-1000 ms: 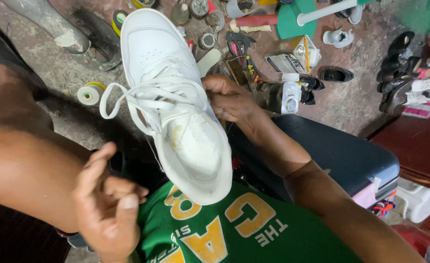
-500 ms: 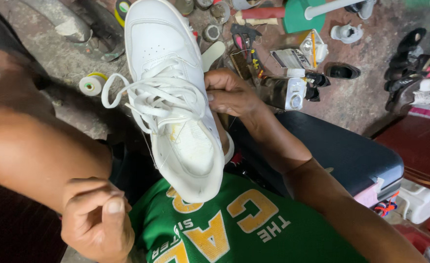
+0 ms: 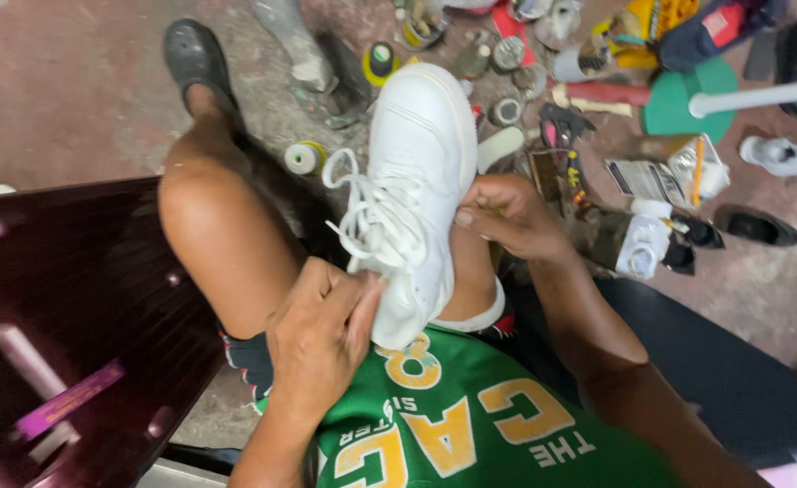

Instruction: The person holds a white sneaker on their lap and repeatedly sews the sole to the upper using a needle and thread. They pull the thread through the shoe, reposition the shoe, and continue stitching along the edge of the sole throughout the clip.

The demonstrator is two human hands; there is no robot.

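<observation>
Cluttered floor; both hands hold white sneaker.

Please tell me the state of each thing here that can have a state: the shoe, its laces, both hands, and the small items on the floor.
white sneaker: upright between knees, toe away
laces: loose, untied
left hand: gripping the sneaker's heel end
right hand: holding the sneaker's side
thread spool: standing on floor
white bottle: lying down

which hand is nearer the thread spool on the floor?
Left. The left hand grips the white shoe at its heel end, below the thread spool; the right hand holds the shoe's far side.
</observation>
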